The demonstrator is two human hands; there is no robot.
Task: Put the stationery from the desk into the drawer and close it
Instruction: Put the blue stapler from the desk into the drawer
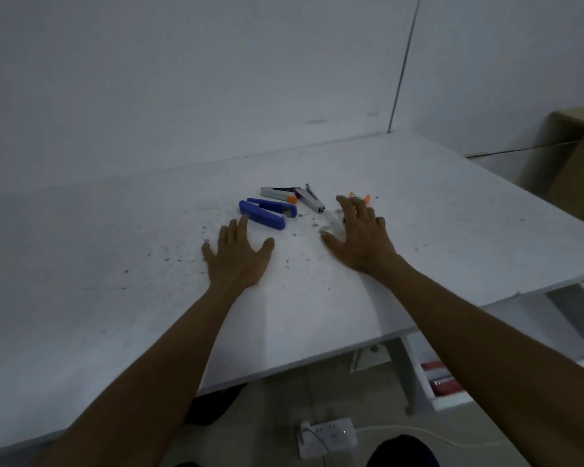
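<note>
Blue stapler point(267, 214) hinged open, grey stapler point(279, 193) behind — drawer point(442, 385) open.

A single head-worn view looks forward and down from above the near edge of the worktop point(149, 264), close over it, with the wall point(182, 79) beyond and floor point(284, 392) below

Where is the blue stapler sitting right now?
In the head view the blue stapler lies on the white desk, just beyond the left hand fingertips and left of the grey stapler.
</note>
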